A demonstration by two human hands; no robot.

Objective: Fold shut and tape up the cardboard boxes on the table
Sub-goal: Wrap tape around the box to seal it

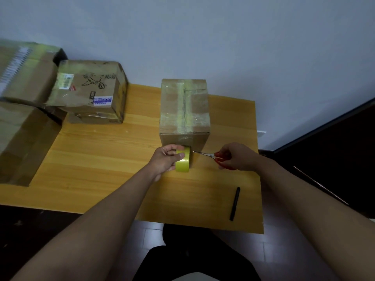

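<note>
Head view: everything below is placed relative to the taped box.
Bench [105, 165]: wooden top carrying all the boxes.
Stacked boxes [26, 94]: well left of the taped box, cut off by the frame edge; whether they are sealed cannot be told.
Printed box [91, 92]: left of the taped box, tilted, flaps folded over; its seal is hard to make out.
Taped box [184, 110]: upright, flaps shut, tape along the top seam and down the near face.
Left hand [166, 159]: just in front of it, fingers gripping the tape roll [183, 161].
Right hand [235, 157]: in front and right, fingers closed on red-handled scissors [211, 156], blade tips at the strip.
Marker pen [235, 203]: lying nearer the person, untouched.
Progress: judged nearly done here; cutting the strip remains.
</note>
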